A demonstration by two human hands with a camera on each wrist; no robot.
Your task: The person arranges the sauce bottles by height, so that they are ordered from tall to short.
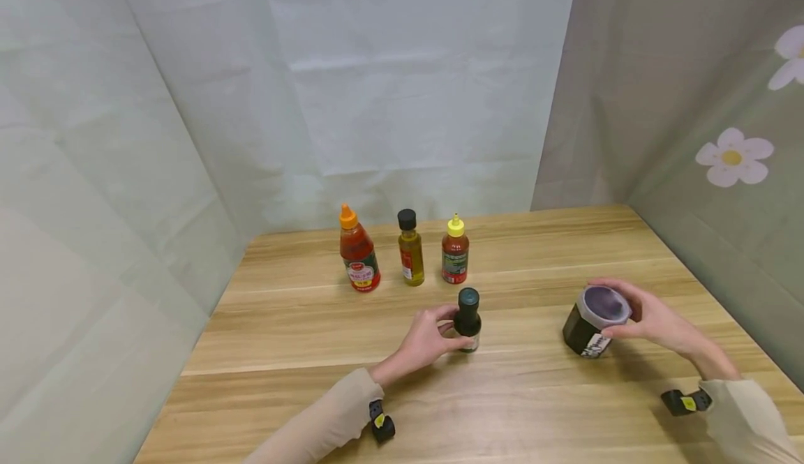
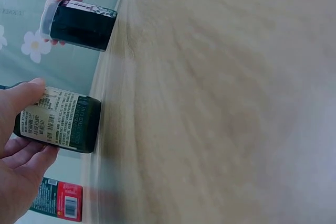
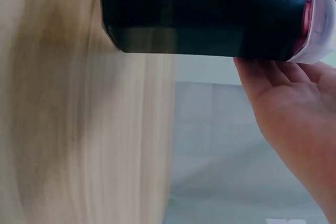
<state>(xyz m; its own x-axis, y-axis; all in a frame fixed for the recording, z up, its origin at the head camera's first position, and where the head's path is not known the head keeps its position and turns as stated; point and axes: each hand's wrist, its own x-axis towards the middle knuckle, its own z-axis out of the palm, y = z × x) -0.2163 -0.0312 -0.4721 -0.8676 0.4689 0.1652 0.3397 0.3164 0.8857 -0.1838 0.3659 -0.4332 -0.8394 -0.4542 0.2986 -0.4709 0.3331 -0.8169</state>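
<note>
My left hand (image 1: 429, 340) pinches a small dark bottle (image 1: 468, 321) with a dark green cap between thumb and fingers. In the left wrist view this bottle (image 2: 60, 120) shows a pale label of dense print, and its base is close to the wooden table. Over on the right, my right hand (image 1: 654, 319) grips a dark jar (image 1: 581, 331) with a translucent whitish lid. Its thumb and fingers lie around the lid end, as the right wrist view of the jar (image 3: 210, 17) also shows. A white label with dark writing is on the jar's side.
Behind my left hand stand a red sauce bottle (image 1: 360, 258) with an orange cap, an oil bottle (image 1: 411, 258) with a black cap and a smaller red bottle (image 1: 455, 258) with a yellow cap. Pale cloth (image 1: 414, 87) hangs around the wooden table (image 1: 301, 338).
</note>
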